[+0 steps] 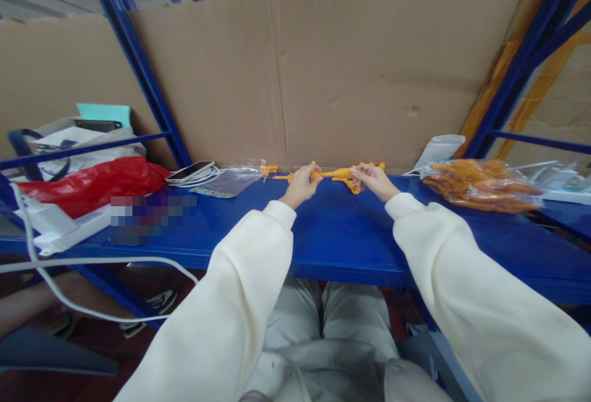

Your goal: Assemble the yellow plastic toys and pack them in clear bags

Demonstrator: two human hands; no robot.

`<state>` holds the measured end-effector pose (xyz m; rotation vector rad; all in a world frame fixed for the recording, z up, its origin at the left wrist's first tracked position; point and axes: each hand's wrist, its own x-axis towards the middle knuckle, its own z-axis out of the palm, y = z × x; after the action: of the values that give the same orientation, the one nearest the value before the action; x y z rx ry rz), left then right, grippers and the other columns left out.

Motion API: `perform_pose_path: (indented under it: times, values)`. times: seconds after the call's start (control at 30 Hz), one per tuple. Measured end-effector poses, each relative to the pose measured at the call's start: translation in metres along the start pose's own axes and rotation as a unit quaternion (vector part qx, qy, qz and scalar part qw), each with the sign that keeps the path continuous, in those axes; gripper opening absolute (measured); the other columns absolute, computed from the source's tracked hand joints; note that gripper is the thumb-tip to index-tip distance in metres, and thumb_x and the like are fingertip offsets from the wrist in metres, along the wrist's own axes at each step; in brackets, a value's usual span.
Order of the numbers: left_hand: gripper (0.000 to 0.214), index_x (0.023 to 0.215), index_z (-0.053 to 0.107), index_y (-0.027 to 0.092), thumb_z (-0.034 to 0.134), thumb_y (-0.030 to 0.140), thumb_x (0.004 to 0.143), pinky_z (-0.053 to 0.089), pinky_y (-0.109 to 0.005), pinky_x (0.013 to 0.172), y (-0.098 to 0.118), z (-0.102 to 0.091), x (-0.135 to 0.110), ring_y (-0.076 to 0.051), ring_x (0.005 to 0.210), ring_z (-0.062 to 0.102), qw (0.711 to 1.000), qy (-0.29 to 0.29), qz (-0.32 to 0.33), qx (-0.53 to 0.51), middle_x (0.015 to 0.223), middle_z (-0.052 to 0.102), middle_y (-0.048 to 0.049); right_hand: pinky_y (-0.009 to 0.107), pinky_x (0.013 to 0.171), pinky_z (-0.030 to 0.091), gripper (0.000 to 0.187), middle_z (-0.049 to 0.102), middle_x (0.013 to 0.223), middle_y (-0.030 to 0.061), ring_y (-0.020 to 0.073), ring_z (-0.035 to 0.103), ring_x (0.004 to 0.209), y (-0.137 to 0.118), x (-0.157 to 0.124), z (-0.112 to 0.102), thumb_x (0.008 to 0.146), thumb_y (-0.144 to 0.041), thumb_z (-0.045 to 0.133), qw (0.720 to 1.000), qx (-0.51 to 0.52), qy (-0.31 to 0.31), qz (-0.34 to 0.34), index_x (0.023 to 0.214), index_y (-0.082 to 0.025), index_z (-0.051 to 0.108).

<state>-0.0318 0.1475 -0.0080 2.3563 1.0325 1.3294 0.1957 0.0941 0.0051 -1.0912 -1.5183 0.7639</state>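
Between my two hands lies a long yellow-orange plastic toy piece, thin and ridged towards the left and wider towards the right. My left hand pinches its left end between thumb and fingers. Its right end is gripped by the fingertips of my right hand. Just below the right fingers, a curved orange piece shows; whether it is joined to the long one I cannot tell. Left of my left hand, smaller orange pieces lie by a clear plastic bag on the blue shelf.
A clear bag of orange parts lies at the right. On the left are a phone with a white cable, a red plastic bag and a white power strip. Cardboard stands behind; blue posts flank it. A person's foot shows lower left.
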Motion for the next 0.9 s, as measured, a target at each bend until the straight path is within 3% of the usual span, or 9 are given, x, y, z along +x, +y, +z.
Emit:
perform_pose_path:
  times: [0.13,0.23,0.37,0.47,0.57,0.73,0.9]
  values:
    - [0.014,0.098,0.064,0.017,0.069,0.013,0.085,0.056,-0.025,0.061,0.006,0.004,-0.003,-0.012,0.055,0.064,0.998,-0.031,-0.053,-0.03,0.077,0.068,0.0001,0.023,0.045,0.036,0.04,0.054,0.053,-0.0057,0.0102,0.047,0.043,0.005,0.001,0.003,0.082,-0.054,0.076,0.999,-0.033,0.019,0.002,0.074,-0.023,0.051]
    - [0.015,0.099,0.063,0.017,0.069,0.013,0.086,0.047,-0.018,0.045,0.012,0.009,-0.005,-0.009,0.042,0.057,0.99,-0.054,-0.096,-0.083,0.064,0.061,0.0056,0.023,0.053,0.039,0.033,0.051,0.057,-0.0067,0.0113,0.047,0.049,0.009,0.001,0.004,0.087,-0.051,0.067,0.992,-0.093,0.058,-0.055,0.077,-0.024,0.05]
    - [0.014,0.097,0.062,0.016,0.068,0.012,0.086,0.044,-0.014,0.041,0.018,0.012,-0.006,-0.007,0.04,0.057,0.978,-0.072,-0.12,-0.152,0.058,0.057,0.0083,0.028,0.067,0.042,0.027,0.054,0.064,-0.0023,0.017,0.054,0.064,0.012,-0.001,0.004,0.094,-0.045,0.054,0.953,-0.241,0.104,-0.15,0.078,-0.024,0.051]
    - [0.013,0.098,0.061,0.016,0.068,0.012,0.087,0.044,-0.014,0.041,0.02,0.012,-0.007,-0.006,0.039,0.057,0.975,-0.085,-0.126,-0.163,0.058,0.059,0.0078,0.032,0.071,0.042,0.03,0.056,0.064,0.0026,0.0214,0.057,0.066,0.015,-0.001,0.002,0.099,-0.04,0.043,0.92,-0.33,0.134,-0.165,0.074,-0.025,0.048]
    - [0.014,0.099,0.062,0.016,0.07,0.016,0.088,0.043,-0.014,0.041,0.021,0.013,-0.007,-0.007,0.039,0.057,0.976,-0.09,-0.11,-0.164,0.056,0.058,0.008,0.035,0.071,0.042,0.032,0.059,0.067,0.0069,0.0241,0.058,0.067,0.017,0.001,0.001,0.101,-0.037,0.037,0.902,-0.369,0.157,-0.16,0.075,-0.024,0.051]
    - [0.014,0.099,0.062,0.018,0.07,0.021,0.088,0.045,-0.017,0.047,0.02,0.013,-0.006,-0.008,0.043,0.058,0.99,-0.071,-0.047,-0.117,0.061,0.06,0.0069,0.037,0.076,0.045,0.034,0.063,0.072,0.0105,0.0263,0.061,0.074,0.02,0.007,-0.002,0.101,-0.036,0.037,0.9,-0.376,0.172,-0.14,0.075,-0.023,0.054]
    - [0.012,0.096,0.066,0.017,0.071,0.016,0.085,0.056,-0.029,0.081,0.02,0.009,-0.005,-0.017,0.082,0.07,0.998,-0.003,0.061,0.027,0.088,0.071,-0.0036,0.042,0.079,0.048,0.033,0.061,0.069,0.0118,0.029,0.061,0.076,0.025,0.019,-0.005,0.097,-0.029,0.04,0.912,-0.366,0.142,-0.116,0.066,-0.024,0.05]
